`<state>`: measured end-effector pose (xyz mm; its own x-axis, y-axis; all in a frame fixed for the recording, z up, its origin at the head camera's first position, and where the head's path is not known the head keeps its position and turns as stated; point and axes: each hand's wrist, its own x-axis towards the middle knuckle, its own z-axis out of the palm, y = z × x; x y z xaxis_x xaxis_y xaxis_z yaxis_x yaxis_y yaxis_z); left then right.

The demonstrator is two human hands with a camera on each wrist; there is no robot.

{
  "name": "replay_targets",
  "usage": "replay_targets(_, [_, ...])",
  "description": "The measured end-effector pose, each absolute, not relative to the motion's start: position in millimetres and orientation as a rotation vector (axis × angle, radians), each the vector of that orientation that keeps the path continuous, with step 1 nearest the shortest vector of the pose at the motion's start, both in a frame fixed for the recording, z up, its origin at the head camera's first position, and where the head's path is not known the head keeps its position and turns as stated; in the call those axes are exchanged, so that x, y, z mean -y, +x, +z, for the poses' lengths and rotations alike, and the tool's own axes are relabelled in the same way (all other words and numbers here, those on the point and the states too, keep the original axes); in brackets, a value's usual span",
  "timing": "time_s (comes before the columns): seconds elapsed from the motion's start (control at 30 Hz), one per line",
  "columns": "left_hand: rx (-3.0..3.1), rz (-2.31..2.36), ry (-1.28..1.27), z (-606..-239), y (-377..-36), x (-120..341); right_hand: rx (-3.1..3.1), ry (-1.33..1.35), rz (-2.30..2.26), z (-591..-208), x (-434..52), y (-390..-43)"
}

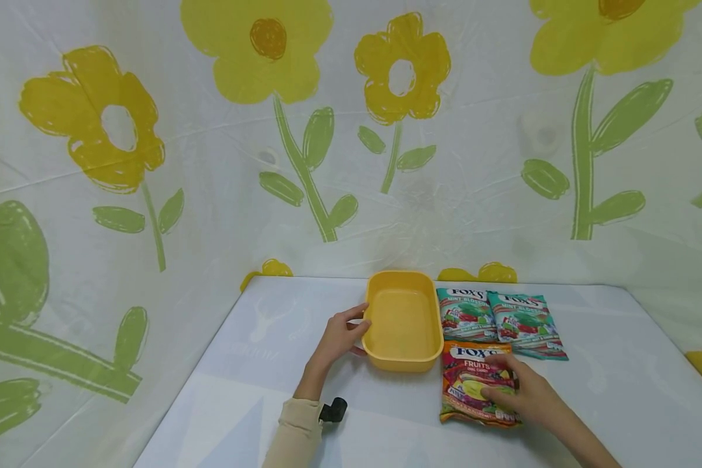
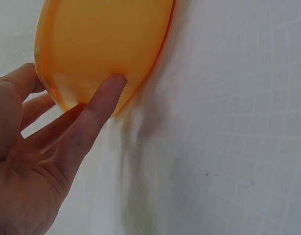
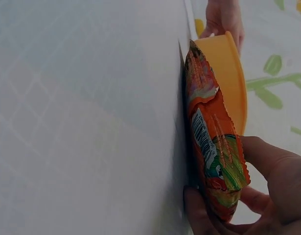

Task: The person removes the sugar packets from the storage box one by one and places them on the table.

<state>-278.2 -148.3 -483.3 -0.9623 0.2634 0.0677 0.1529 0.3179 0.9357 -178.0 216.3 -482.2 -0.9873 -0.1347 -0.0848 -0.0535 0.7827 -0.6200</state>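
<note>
A yellow plastic tub [image 1: 402, 325] stands on the table, its inside bare. At its left side, my left hand [image 1: 342, 335] rests fingertips on the rim and outer wall, the fingers fairly straight. In the left wrist view, one finger [image 2: 104, 100] lies along the tub's wall. My right hand [image 1: 529, 390] grips a red-orange bag of FOX'S Fruits candy [image 1: 474, 406], which lies just in front of the tub's right corner. The right wrist view shows the thumb on one face of the bag and fingers curled round its near edge.
Two teal FOX'S Mint Blossom candy bags [image 1: 465, 315] [image 1: 529, 325] lie side by side behind the red-orange bag, right of the tub. A white curtain with yellow flowers [image 1: 444, 221] hangs behind the white table [image 1: 240, 377]. A black wrist camera [image 1: 335, 409] sits at the left sleeve.
</note>
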Motion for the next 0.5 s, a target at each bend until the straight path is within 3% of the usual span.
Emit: replay_targets(0.5, [-2.474,1.731,0.389,-482.4,-278.0,147.8,-2.913,-0.130,-0.866,-481.8,-216.9,-175.1])
